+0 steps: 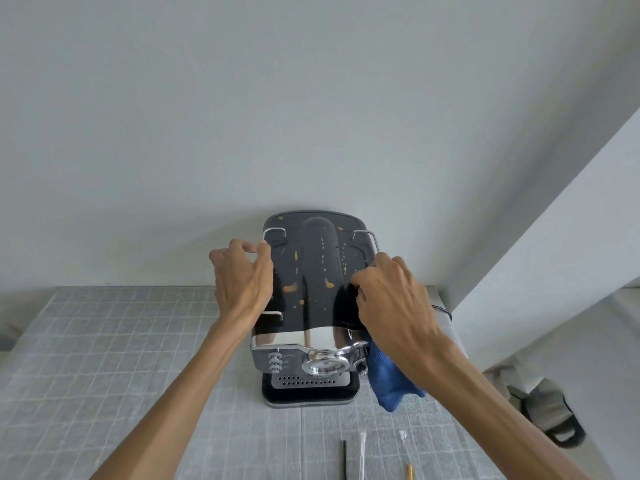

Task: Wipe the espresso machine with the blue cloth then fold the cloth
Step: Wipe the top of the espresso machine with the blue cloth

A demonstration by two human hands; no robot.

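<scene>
Head view looks down on a counter (104, 341) covered in pale grey cloth with a white grid. Left of centre, the left hand (242, 278) rests against the left edge of the black and chrome espresso machine (308, 306), its grip loosely open, fingers curled near the thin wire rail (273, 231) on top. The machine's glossy dark top carries several yellowish-brown splatters (290, 288). On the machine's right side, the right hand (391, 299) presses at the top edge, its grip closed on the crumpled blue cloth (388, 379), which hangs beneath the wrist beside the chrome front, just above the counter. Near the bottom edge lie a thin black stick (345, 459), a clear wrapped straw-like item (362, 455) and a yellow stick (410, 472). Far right, off the counter, sits a grey bag with a dark handle (547, 410).
</scene>
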